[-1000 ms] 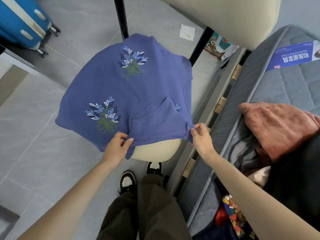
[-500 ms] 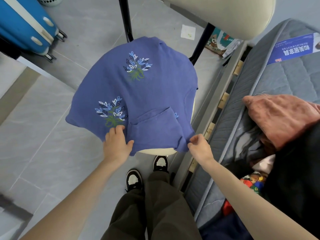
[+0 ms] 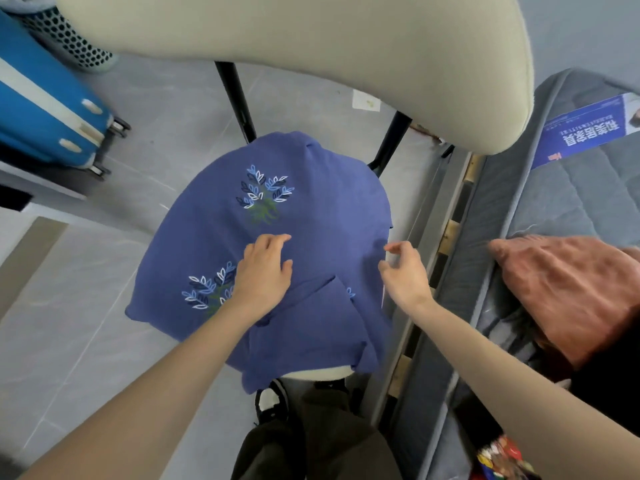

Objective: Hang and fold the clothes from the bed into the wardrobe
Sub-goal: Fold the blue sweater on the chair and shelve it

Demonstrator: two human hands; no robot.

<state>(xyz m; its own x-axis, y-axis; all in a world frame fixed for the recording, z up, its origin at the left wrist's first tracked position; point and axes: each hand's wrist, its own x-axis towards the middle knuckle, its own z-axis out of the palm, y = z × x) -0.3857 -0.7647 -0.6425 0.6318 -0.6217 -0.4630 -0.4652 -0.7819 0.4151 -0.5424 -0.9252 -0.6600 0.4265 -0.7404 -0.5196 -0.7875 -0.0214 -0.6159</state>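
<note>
Blue shirt (image 3: 311, 209) spread over chair seat (image 3: 318, 373), hem overhanging front. Left hand (image 3: 265, 271) laid flat on cloth, fingers relaxed. Right hand (image 3: 405, 275) curled at right edge; pinch possibly made, cannot be told. Risk: shirt dragged off seat if fold pulled unevenly.

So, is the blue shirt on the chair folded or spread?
Mostly spread: the blue shirt drapes flat over the chair seat, only one near flap turned back.

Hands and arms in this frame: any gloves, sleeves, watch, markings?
Left hand and right hand: no gloves, rings or watch visible. Both arms are bare up to the frame edge, with no sleeve, strap or marking in view.
</note>
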